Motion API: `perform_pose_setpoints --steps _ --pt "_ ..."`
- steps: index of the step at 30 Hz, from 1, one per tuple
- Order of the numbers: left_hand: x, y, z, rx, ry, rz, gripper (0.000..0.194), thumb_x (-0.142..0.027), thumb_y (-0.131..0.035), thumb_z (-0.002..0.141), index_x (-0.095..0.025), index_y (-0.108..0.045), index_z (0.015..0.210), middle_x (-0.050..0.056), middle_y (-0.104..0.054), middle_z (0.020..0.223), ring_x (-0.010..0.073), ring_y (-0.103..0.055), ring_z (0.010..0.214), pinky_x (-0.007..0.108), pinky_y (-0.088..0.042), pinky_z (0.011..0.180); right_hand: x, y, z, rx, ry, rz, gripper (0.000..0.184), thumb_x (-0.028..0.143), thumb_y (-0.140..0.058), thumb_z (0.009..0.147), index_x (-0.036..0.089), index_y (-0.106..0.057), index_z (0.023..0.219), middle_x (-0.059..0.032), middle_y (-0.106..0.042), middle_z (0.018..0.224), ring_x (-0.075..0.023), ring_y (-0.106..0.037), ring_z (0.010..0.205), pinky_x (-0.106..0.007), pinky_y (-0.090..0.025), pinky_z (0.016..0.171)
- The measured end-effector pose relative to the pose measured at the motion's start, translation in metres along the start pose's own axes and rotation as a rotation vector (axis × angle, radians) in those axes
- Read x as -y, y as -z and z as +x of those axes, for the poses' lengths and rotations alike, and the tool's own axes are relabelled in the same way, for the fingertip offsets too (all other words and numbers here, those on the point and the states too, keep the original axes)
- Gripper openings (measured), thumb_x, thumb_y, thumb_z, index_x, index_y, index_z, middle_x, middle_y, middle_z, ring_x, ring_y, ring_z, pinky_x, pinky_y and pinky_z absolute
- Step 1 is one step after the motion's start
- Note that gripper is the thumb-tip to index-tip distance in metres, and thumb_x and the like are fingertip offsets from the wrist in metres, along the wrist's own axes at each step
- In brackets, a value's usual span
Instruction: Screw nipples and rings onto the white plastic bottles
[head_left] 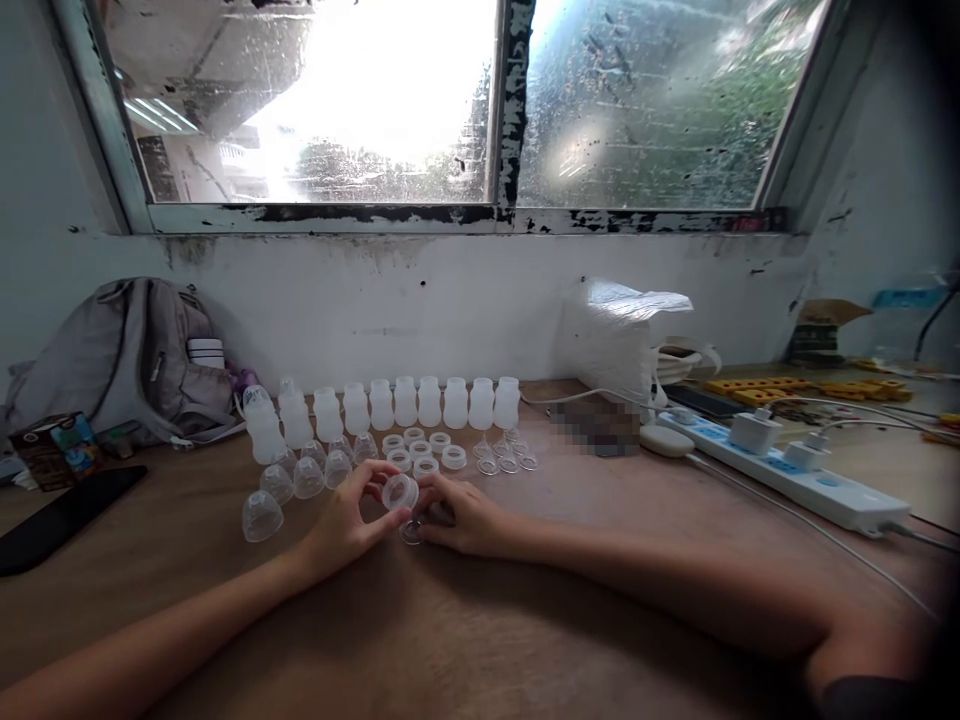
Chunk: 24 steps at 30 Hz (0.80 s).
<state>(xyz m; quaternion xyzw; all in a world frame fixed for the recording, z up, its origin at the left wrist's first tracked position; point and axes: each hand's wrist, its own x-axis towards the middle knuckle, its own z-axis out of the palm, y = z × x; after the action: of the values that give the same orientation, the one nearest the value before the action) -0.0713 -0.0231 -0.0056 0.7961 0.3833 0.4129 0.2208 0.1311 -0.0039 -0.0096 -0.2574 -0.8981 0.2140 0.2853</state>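
My left hand (352,522) pinches a translucent baby bottle collar ring (400,491) between thumb and fingers, tilted with its opening towards me. Just under the ring, the fingertips of my right hand (461,515) are closed on a clear bottle nipple (411,533), its round flange downward. The right fingers also come up against the ring's side. Behind my hands lie several more collar rings (454,457). To their right stand several clear nipples (508,464), and to the left are several clear dome caps (262,516). Frosted baby bottles (456,403) form a row at the back; a dome covers the leftmost.
A grey backpack (131,350), a drink carton (56,450) and a black phone-like slab (64,520) lie at the left. On the right are a white power strip (787,472) with cables, a round white puck (666,441) and a white bag (611,345). Yellow parts (757,388) lie beyond.
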Motion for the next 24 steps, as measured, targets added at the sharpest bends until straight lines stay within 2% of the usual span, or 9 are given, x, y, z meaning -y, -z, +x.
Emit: perform_pose_setpoints --steps 4,9,15,24 --pt "-0.004 0.001 -0.001 0.069 -0.056 0.064 0.033 -0.033 -0.058 0.074 -0.020 -0.046 0.103 0.005 -0.056 0.100 0.0168 -0.055 0.085 0.033 -0.047 0.078 -0.001 0.005 0.002 0.048 -0.026 0.231 0.037 0.012 -0.055 0.073 0.020 -0.044 0.108 -0.0018 -0.063 0.092 -0.0137 -0.057 0.084 -0.027 -0.043 0.075" --pt "-0.005 0.000 -0.001 0.146 -0.092 0.123 0.035 -0.034 -0.058 0.074 -0.020 -0.048 0.104 0.005 -0.056 0.098 0.0164 -0.055 0.083 0.029 -0.047 0.074 -0.011 0.002 0.006 -0.024 -0.119 0.409 0.035 0.003 -0.049 0.069 0.018 -0.049 0.100 -0.0016 -0.061 0.089 -0.0125 -0.058 0.082 -0.026 -0.043 0.074" --pt "0.000 -0.003 0.001 0.233 -0.111 0.157 0.036 -0.032 -0.059 0.073 -0.021 -0.049 0.106 0.005 -0.055 0.105 0.0184 -0.052 0.095 0.031 -0.043 0.084 -0.019 -0.001 0.005 -0.050 -0.150 0.433 0.034 0.002 -0.048 0.067 0.018 -0.052 0.097 -0.0009 -0.060 0.085 -0.0129 -0.057 0.082 -0.028 -0.044 0.074" --pt "0.002 -0.005 0.002 0.282 -0.122 0.271 0.035 -0.033 -0.061 0.070 -0.021 -0.053 0.102 0.006 -0.058 0.099 0.0205 -0.052 0.093 0.034 -0.041 0.084 -0.016 0.001 0.006 -0.038 -0.145 0.438 0.031 0.003 -0.049 0.068 0.018 -0.051 0.095 -0.0010 -0.061 0.086 -0.0127 -0.057 0.081 -0.028 -0.044 0.074"
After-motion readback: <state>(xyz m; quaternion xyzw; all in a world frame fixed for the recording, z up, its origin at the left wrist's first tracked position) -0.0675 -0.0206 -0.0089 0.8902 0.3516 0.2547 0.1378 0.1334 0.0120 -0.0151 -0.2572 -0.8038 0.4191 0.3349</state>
